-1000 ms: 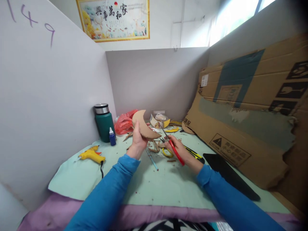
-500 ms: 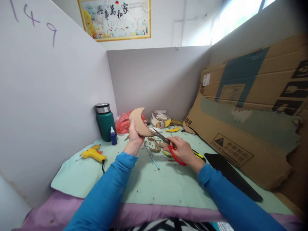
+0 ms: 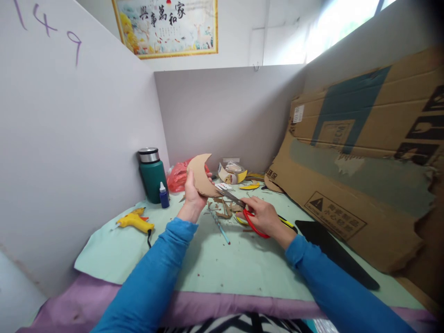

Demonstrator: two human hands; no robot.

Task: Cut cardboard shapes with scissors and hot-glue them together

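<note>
A crescent-shaped piece of cardboard is gripped in my left hand, raised above the table. My right hand is closed around the red handles of a pair of scissors. The blades reach left to the crescent's lower tip; whether they are biting into it is too small to tell. Below the hands, brown cardboard scraps are scattered on the pale green cloth. A light blue pencil lies just in front of the scraps.
At left are a yellow glue gun, a green thermos and a small blue bottle. A red plastic bag and yellow cut pieces lie at the back. A large cardboard sheet leans at right, behind a black flat object.
The cardboard crescent has tilted very slightly in my left hand. The scissor blades look closer together at its tip. Otherwise both hands stay in nearly the same place.
</note>
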